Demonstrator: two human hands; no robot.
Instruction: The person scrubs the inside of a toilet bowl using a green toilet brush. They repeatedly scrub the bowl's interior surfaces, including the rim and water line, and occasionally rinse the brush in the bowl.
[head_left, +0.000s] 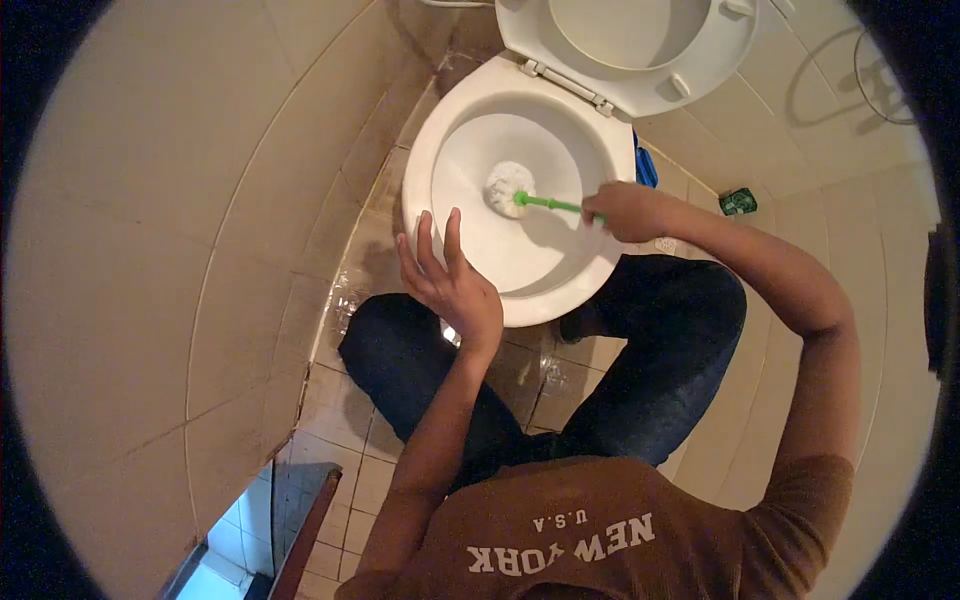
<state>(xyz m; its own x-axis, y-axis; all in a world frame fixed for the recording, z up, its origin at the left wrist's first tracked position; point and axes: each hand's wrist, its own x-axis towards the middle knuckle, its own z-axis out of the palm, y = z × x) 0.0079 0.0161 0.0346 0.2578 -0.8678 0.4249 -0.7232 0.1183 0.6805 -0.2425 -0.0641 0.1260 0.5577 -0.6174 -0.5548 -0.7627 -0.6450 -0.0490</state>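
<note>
A white toilet bowl (418, 185) stands in front of me. My right hand (630, 211) is closed round the handle of a green toilet brush (552, 204), over the bowl's right rim. The brush slants down to the left, and its head is down in the bowl, amid white foam (508, 187) that hides the bristles. Fingers spread, my left hand (455, 285) is at the bowl's near left rim and holds nothing. Whether its fingertips touch the rim I cannot tell.
The raised toilet seat and lid (640, 95) lean back behind the bowl. Right of the bowl are a blue object (645, 163), partly hidden, and a small dark green packet (738, 202) by the wall. Tiled walls (150, 230) rise close on both sides. My bent knees flank the bowl.
</note>
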